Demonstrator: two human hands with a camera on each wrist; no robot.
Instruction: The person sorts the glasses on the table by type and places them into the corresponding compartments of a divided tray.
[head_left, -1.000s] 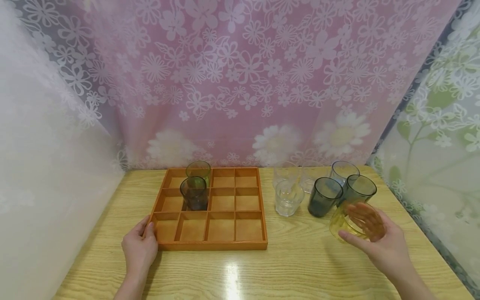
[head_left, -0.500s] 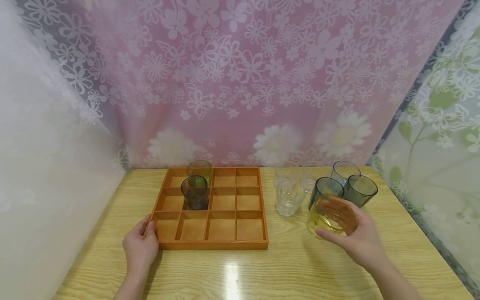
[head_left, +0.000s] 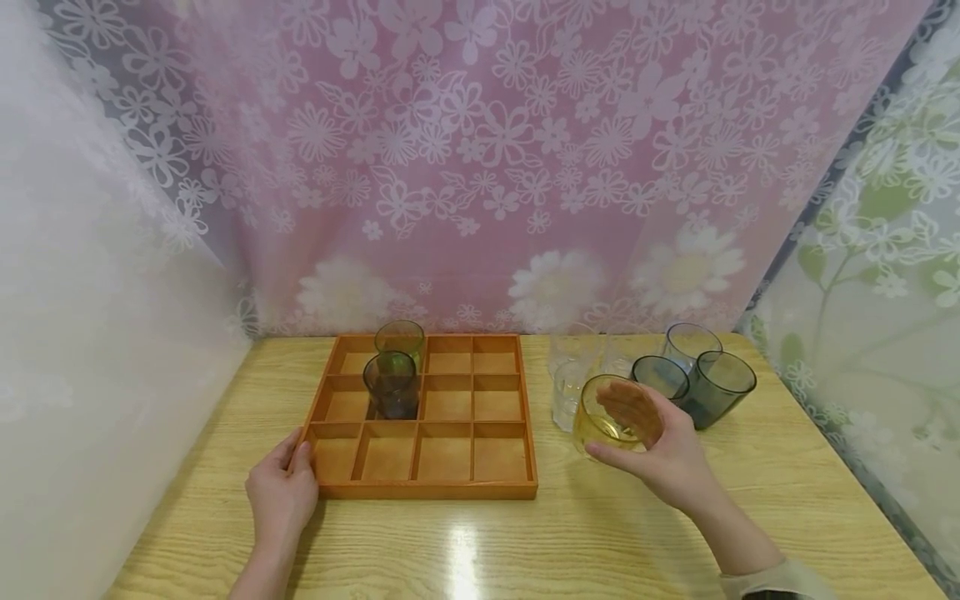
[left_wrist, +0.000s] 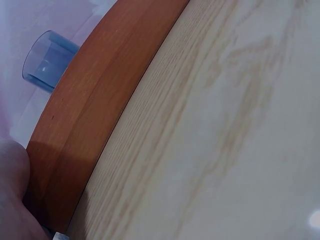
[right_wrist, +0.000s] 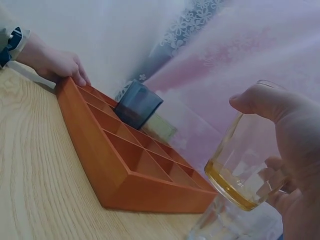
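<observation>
My right hand (head_left: 675,462) grips an amber-yellow drinking glass (head_left: 597,427), thumb on the near side and fingers round the far side. It is held above the table, right of the wooden compartment tray (head_left: 427,492); in the right wrist view the glass (right_wrist: 234,185) tilts. My left hand (head_left: 283,492) holds the tray's front left corner between thumb and fingers. Inside the tray stand a dark grey glass (head_left: 392,392) in the middle row and a green glass (head_left: 401,337) behind it. The left wrist view shows mostly the tray's side wall (left_wrist: 95,105).
Right of the tray stand a clear faceted glass (head_left: 564,404), partly hidden by the amber one, and further clear glasses (head_left: 573,342) behind. Two dark grey glasses (head_left: 720,392) and a bluish glass (head_left: 693,342) stand farther right. A flowered curtain (head_left: 480,167) hangs behind the table.
My right hand has carried the amber glass leftward, from in front of the dark grey glasses to in front of the clear faceted one. The left hand stays on the tray corner.
</observation>
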